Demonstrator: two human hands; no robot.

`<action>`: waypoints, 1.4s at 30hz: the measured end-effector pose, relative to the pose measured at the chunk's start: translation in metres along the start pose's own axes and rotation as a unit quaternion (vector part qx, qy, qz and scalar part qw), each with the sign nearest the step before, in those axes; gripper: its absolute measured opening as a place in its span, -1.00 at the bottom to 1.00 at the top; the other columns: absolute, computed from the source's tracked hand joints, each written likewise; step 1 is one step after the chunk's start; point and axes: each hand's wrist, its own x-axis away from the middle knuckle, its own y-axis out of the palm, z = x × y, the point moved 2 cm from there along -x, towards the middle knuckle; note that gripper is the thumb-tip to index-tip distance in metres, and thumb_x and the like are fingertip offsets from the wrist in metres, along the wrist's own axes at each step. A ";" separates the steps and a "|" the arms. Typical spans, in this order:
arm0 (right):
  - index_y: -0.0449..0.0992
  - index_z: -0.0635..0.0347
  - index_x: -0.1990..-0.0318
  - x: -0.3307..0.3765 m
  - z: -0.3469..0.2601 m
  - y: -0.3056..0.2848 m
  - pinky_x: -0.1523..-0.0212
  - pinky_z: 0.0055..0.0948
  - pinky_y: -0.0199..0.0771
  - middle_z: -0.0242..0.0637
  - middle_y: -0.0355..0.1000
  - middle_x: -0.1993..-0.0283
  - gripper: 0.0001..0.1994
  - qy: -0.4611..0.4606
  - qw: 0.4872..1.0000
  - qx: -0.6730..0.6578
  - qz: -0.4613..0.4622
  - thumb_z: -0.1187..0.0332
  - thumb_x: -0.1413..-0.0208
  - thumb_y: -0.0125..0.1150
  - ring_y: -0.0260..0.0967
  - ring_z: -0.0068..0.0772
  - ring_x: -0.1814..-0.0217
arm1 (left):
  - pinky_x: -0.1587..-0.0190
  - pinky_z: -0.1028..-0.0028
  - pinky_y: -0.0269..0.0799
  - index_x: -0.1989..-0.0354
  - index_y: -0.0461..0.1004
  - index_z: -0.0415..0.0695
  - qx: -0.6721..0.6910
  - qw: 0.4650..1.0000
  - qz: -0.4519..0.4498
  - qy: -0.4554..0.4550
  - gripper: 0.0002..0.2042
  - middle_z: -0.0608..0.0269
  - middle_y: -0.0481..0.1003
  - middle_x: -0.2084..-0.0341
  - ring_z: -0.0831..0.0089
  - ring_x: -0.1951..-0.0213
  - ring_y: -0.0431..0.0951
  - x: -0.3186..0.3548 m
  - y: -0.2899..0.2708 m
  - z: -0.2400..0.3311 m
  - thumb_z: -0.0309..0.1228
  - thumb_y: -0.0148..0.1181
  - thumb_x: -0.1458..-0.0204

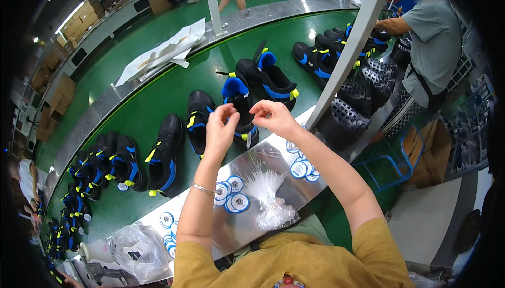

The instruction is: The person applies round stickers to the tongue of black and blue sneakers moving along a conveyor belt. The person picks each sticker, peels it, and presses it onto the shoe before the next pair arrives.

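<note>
My left hand [220, 130] and my right hand [276, 118] are raised close together above a black shoe with blue lining [238, 98] on the green conveyor belt [142, 109]. Their fingertips are pinched, and something thin seems to run between them; a small round tag [249, 139] dangles below. A bracelet sits on my left wrist. Under my forearms, on the metal ledge [263, 156], lie a bundle of clear plastic fasteners [265, 188] and round blue-and-white tags [230, 196].
Black shoes with blue and yellow trim [126, 164] line the belt left and right. A white post [350, 51] rises at the right, where another person [431, 46] handles shoes. More round tags [302, 167], a plastic bag [139, 251] and white paper [163, 53] lie around.
</note>
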 end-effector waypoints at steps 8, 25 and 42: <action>0.20 0.14 -0.18 -0.053 0.035 0.022 0.00 -0.12 0.40 -0.02 0.39 -0.03 -0.42 0.025 0.979 0.153 0.131 0.41 0.04 0.24 0.38 0.06 -0.05 | 0.05 0.46 0.40 0.05 0.44 -0.31 -0.112 0.993 0.000 0.034 -0.60 0.09 0.55 0.25 0.32 0.18 0.54 -0.102 0.009 -0.021 -0.51 0.26 0.13; 0.41 0.14 0.14 -0.059 0.041 0.044 0.12 -0.11 0.45 -0.15 0.33 0.07 -0.72 -0.080 0.949 0.248 0.179 0.59 0.06 0.12 0.38 0.00 0.06 | 0.12 0.44 0.36 0.42 0.57 -0.25 -0.134 0.988 0.035 0.064 -0.69 0.09 0.50 0.34 0.23 0.23 0.49 -0.080 0.012 -0.033 -0.78 -0.08 0.27; 0.43 0.21 0.17 -0.063 -0.002 0.038 0.14 -0.15 0.47 -0.13 0.34 0.21 -0.74 -0.160 0.921 0.318 0.159 0.46 0.09 0.15 0.38 -0.08 0.08 | -0.04 0.38 0.38 0.12 0.46 -0.26 -0.051 0.991 0.116 0.035 -0.66 0.06 0.52 0.17 0.21 0.06 0.51 -0.058 0.025 -0.036 -0.71 0.10 0.16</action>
